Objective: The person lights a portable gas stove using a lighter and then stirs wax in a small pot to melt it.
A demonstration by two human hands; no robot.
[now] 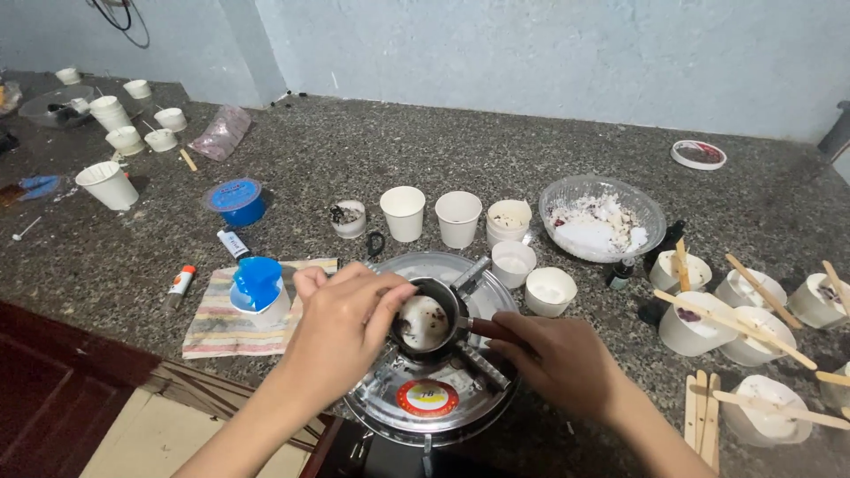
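Note:
A small metal pot (427,320) with pale liquid and dark flecks sits on the grate of a round steel stove (431,400). My right hand (556,357) grips the pot's dark handle at the right. My left hand (341,323) hovers at the pot's left rim, fingers pinched together over the liquid; whether they hold anything I cannot tell. A blue-capped white jar (258,290) stands on a striped cloth (212,323) just left of my left hand.
White paper cups (403,212) and small white bowls (550,291) stand behind the stove, beside a clear bowl of white flakes (602,219). Cups with wooden sticks (739,323) crowd the right. A blue tub (235,201), glue stick (180,282) and more cups (108,184) lie left.

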